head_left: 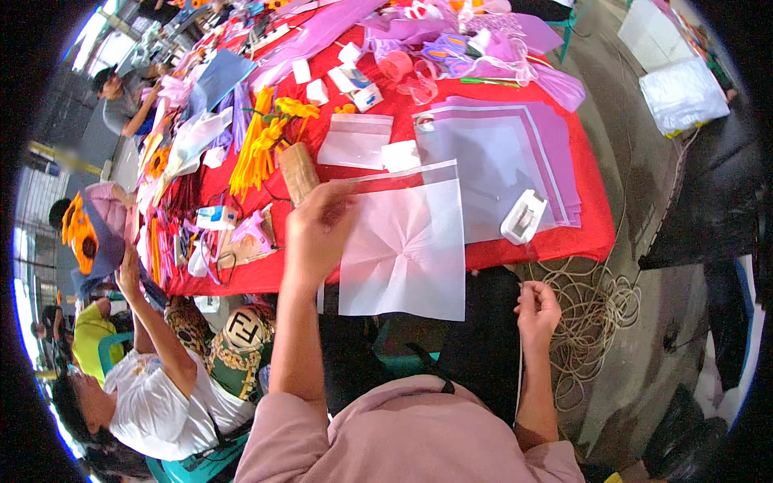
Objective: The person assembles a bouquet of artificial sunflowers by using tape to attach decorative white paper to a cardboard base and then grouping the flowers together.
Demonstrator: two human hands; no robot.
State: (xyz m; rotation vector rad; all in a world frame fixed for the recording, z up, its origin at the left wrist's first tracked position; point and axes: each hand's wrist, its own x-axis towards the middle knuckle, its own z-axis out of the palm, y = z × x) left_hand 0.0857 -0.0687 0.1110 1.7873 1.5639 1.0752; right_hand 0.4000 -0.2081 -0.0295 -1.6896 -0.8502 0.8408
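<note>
Left hand (318,221): fingers curled and blurred, at the left side of a translucent sheet (403,262); cannot tell whether they grip it; right hand (538,312): thumb and fingertips drawn close, off the table's near edge; cannot tell whether they pinch anything. Sheet, creased radially, overhangs that edge of the red-covered table (594,197); tan cylinder (299,171) just beyond left hand; white holder (524,216) farther right, on stacked sheets (483,173).

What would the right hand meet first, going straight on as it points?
Right hand: probably the red tablecloth at its near edge, white plastic dispenser beyond; depth unclear, it may pass above.
</note>
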